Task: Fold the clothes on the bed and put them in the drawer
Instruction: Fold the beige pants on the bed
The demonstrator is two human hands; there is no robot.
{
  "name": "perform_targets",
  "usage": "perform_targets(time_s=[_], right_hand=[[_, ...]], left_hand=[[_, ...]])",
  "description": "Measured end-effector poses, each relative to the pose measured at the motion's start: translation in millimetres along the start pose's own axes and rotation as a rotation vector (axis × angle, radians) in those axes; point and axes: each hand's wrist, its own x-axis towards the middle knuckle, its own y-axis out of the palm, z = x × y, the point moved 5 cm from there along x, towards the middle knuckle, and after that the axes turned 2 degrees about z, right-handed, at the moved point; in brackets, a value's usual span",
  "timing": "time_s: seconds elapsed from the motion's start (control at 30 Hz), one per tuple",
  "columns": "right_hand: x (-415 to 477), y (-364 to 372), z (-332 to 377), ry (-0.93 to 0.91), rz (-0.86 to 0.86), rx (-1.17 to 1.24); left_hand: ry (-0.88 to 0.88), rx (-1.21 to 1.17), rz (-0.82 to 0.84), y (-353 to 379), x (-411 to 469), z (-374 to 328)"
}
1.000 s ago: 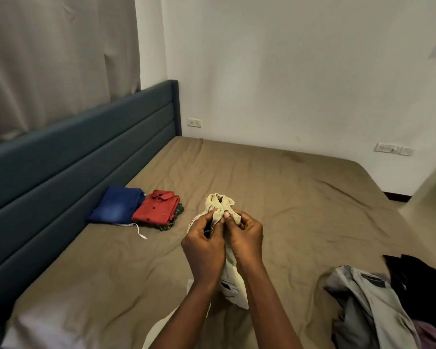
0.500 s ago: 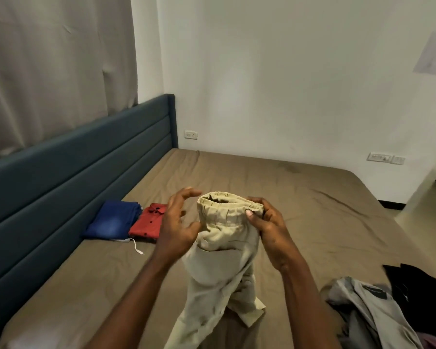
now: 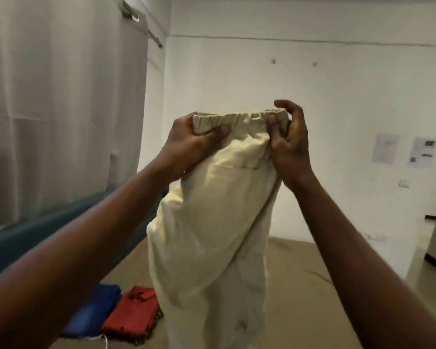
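cream cotton trousers (image 3: pixel 212 222) hang in the air above the bed (image 3: pixel 300 298), held up by their elastic waistband. the left hand (image 3: pixel 186 144) grips the waistband's left end, thumb pressed across the front. the right hand (image 3: pixel 287 142) pinches the right end, fingers curled over the top. both legs of the trousers drop down out of view. behind them, on the brown sheet by the teal headboard (image 3: pixel 23 248), lie a folded blue garment (image 3: pixel 96 313) and a folded red shirt (image 3: pixel 134 316), touching side by side.
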Motion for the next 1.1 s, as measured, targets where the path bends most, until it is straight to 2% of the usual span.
perform_targets(time_s=[0.07, 0.1, 0.2, 0.27, 0.3, 0.4, 0.47, 0.57, 0.63, 0.7, 0.73, 0.8, 0.87, 0.93, 1.0, 1.03, 1.1], right_hand=[[25.2, 3.4, 1.1, 0.02, 0.051, -0.207], [39.2, 3.8, 3.0, 0.016, 0.065, -0.301], [49.9, -0.1, 39.5, -0.089, -0.076, -0.518], [55.7, 7.9, 75.6, -0.244, -0.103, -0.474], [59.7, 15.0, 87.6, -0.272, -0.037, -0.451], [73.3, 41.9, 96.1, -0.118, 0.279, -0.388], [78.8, 53.6, 90.4, -0.03, 0.334, -0.295], [75.5, 64.0, 84.8, -0.055, 0.272, -0.376], [65.0, 74.0, 78.9, -0.074, 0.24, -0.464], [51.4, 81.1, 71.7, -0.044, 0.178, -0.516], [46.2, 82.3, 71.9, -0.031, 0.14, -0.544], [35.6, 84.8, 71.5, -0.026, 0.086, -0.59], [24.6, 88.7, 70.2, -0.027, 0.071, -0.621], [13.7, 95.9, 67.3, -0.019, 0.083, -0.668], [3.1, 103.9, 66.7, -0.031, 0.107, -0.747], [-0.1, 105.3, 66.9, -0.034, 0.117, -0.78], [-7.6, 105.3, 64.2, -0.033, 0.141, -0.817]], left_hand=[[0.056, 0.197, -0.078, -1.5, 23.2, -17.3], [0.145, 0.339, -0.143, -7.1, 36.2, -35.8], [0.367, 0.611, -0.217, -3.4, 44.6, -78.9], [0.349, 0.617, -0.164, 3.5, 51.5, -90.0], [0.322, 0.589, -0.127, 7.1, 53.8, -92.3], [0.286, 0.437, -0.103, 6.8, 55.9, -96.6], [0.262, 0.43, -0.067, 4.0, 52.8, -97.2], [0.11, 0.323, 0.133, -6.9, 34.1, -83.0], [-0.04, 0.21, 0.136, -33.0, 14.3, -56.4], [-0.234, 0.312, -0.005, -71.2, -19.1, -14.7], [-0.355, 0.409, -0.02, -90.4, -38.8, 18.0], [-0.647, 0.453, 0.11, -107.7, -89.1, 86.2], [-0.874, 0.289, 0.277, -110.0, -145.7, 141.7], [-1.029, 0.013, 0.393, -99.8, -193.6, 156.9], [-1.09, -0.199, 0.471, -82.6, -219.6, 154.1], [-1.087, -0.295, 0.476, -71.5, -224.5, 143.8], [-1.094, -0.507, 0.363, -55.5, -224.8, 140.1]])
